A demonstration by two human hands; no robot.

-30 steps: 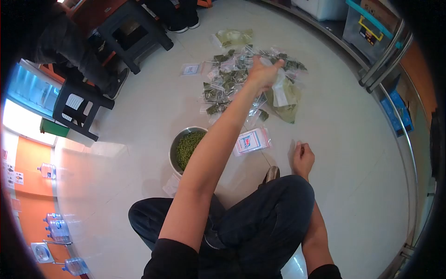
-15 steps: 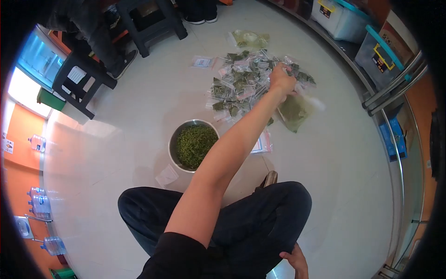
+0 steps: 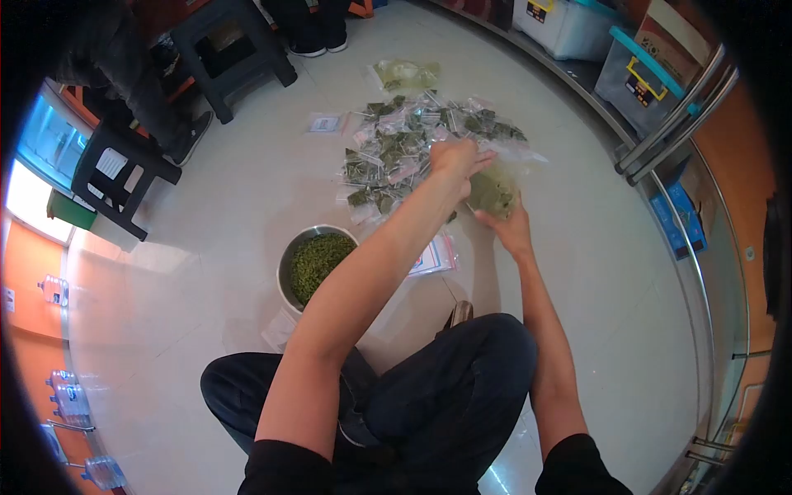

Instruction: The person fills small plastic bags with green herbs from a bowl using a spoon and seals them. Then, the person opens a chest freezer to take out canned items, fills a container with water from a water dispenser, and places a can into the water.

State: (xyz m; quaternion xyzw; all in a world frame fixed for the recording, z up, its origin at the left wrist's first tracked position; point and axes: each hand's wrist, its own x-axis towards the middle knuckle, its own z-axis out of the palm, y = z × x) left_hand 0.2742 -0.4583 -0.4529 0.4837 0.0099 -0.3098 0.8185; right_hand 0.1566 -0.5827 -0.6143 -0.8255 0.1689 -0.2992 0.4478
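A clear plastic bag [image 3: 492, 191] with green leafy content lies at the right edge of the pile. My right hand [image 3: 510, 228] grips its lower right side, thumb and fingers around it. My left hand [image 3: 455, 158] is at the bag's upper left, fingers stretched over its edge and thumb below; the exact hold is partly hidden. Behind my left hand spreads a pile of small clear packets [image 3: 392, 148] of dark green leaves. A steel bowl [image 3: 283, 266] full of chopped greens [image 3: 318, 262] stands nearer me, partly behind my left forearm.
Printed zip bags [image 3: 436, 256] lie by the bowl, another packet [image 3: 325, 124] left of the pile. Behind the pile lies a yellowish-green bag [image 3: 406, 74]. Dark stools [image 3: 227, 49] and people's legs are at the back left. Lidded boxes [image 3: 635, 82] line the right.
My right hand has come up from beside my knee to the plastic bag. My left hand has drawn back toward the bag. The view has shifted slightly.
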